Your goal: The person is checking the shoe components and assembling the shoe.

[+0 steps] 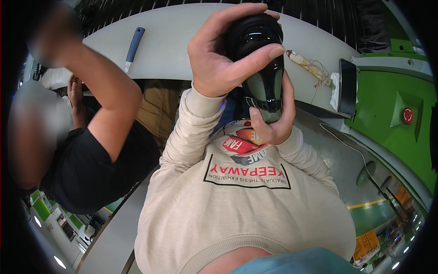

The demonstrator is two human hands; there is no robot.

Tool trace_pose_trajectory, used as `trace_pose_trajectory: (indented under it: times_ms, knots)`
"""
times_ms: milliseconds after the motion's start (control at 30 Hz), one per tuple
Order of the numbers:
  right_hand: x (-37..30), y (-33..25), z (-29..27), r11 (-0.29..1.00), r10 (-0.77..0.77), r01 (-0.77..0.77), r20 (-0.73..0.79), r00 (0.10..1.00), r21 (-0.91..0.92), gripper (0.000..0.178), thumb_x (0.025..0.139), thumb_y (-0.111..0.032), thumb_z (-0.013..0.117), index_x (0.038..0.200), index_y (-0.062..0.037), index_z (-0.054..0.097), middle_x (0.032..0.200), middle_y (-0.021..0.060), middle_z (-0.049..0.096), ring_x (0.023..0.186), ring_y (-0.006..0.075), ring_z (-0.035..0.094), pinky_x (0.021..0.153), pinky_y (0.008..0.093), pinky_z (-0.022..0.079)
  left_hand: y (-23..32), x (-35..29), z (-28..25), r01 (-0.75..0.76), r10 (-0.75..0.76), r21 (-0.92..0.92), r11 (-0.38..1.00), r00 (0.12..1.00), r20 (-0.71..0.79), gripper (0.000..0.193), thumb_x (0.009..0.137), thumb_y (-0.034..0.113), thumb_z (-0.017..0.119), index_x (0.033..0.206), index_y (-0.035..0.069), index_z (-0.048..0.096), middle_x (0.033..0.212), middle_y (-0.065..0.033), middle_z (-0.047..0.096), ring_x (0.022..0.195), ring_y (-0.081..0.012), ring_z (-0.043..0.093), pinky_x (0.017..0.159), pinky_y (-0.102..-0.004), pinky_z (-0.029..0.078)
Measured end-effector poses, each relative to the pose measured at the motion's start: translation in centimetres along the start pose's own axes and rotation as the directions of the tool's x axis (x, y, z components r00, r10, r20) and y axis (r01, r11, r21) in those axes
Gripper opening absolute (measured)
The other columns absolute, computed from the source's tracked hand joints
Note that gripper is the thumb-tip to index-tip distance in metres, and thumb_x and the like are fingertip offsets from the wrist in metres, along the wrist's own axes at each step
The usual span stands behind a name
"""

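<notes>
A glossy black shoe point(260, 39) with a grey-green inner part and a small strap or buckle at its side is held up in front of my chest, above the table's near edge. My left hand point(214, 59) wraps round its upper, wider end, thumb lying across the front. Lower down, my right hand point(278, 121) grips the narrower end from the right side, its thumb near the buckle. Parts of the fingers behind the shoe are hidden.
On the white table point(171, 36) lie a blue-handled blade tool point(135, 45), a thread-wound stick point(308, 67) and a dark phone-like slab point(347, 86) on white paper. A green machine point(388, 107) with a red button point(407, 115) stands right. A co-worker in black point(98, 169) sits close at left.
</notes>
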State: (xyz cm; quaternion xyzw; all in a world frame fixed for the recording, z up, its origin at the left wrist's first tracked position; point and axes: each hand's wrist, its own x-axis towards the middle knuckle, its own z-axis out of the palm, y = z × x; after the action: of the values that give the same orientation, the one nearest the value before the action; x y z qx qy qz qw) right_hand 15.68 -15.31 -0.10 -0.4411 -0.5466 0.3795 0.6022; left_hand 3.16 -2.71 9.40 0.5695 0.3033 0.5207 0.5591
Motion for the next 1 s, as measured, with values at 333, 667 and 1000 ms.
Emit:
trace_pose_trajectory:
  times_ms: [333, 667, 1000]
  knots:
    - [-0.2, -0.6, 0.2, 0.999, 0.039, -0.039, 0.002, 0.999, 0.032, 0.097, 0.088, -0.002, 0.065, 0.171, 0.0118, 0.016, 0.161, 0.0263, 0.047, 0.142, 0.0299, 0.057, 0.117, 0.0389, 0.047, -1.3, -0.2, -0.7, -0.073, 0.070, -0.174, 0.982, 0.997, -0.021, 0.054, 0.098, 0.011, 0.083, 0.142, -0.009, 0.061, 0.129, -0.0250, 0.076, 0.118, -0.0299, 0.076, 0.108, -0.0422, 0.059]
    - [-0.2, -0.7, 0.0, 0.999, 0.029, -0.029, 0.011, 1.000, -0.034, 0.097, 0.088, -0.002, 0.065, 0.171, 0.0123, 0.016, 0.160, 0.0265, 0.048, 0.142, 0.0294, 0.058, 0.117, 0.0385, 0.047, -0.3, -0.2, -0.2, -0.018, 0.018, -0.049, 0.999, 1.000, -0.008, 0.063, 0.086, -0.004, 0.091, 0.141, -0.009, 0.062, 0.127, -0.0241, 0.077, 0.116, -0.0279, 0.077, 0.104, -0.0399, 0.061]
    - [0.0, -0.8, 0.0, 0.999, 0.002, -0.002, 0.008, 1.000, -0.050, 0.095, 0.089, -0.002, 0.065, 0.170, 0.0132, 0.017, 0.160, 0.0271, 0.048, 0.144, 0.0302, 0.057, 0.118, 0.0390, 0.046, -0.1, -0.3, 0.1, 0.013, -0.015, -0.035, 0.999, 0.999, -0.037, 0.063, 0.086, -0.004, 0.092, 0.141, -0.008, 0.063, 0.127, -0.0234, 0.077, 0.116, -0.0273, 0.077, 0.104, -0.0397, 0.061]
